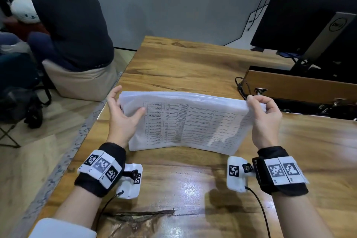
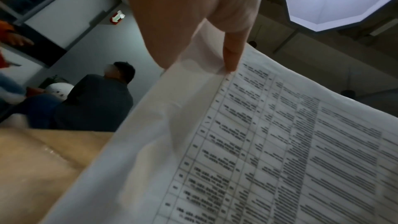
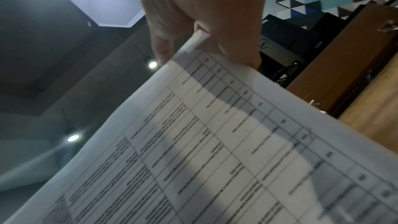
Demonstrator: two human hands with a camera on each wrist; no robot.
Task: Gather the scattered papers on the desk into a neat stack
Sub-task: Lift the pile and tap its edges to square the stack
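Papers (image 1: 185, 121) gathered, upright on the desk (image 1: 193, 63); left hand (image 1: 123, 116) and right hand (image 1: 265, 120) grip its ends; squaring, laying flat remain.

— Where are the arms?

— Both forearms reach forward, each wrist wrapped in a dark band carrying square printed markers.

— The left hand (image 1: 123, 117)?

— Raised, palm turned inward, thumb (image 1: 138, 113) laid across the front of the stack of papers (image 1: 185, 121), the other fingers behind its left edge.

— And the right hand (image 1: 265, 121)?

— Fingers curled, pinching the stack's upper right corner.
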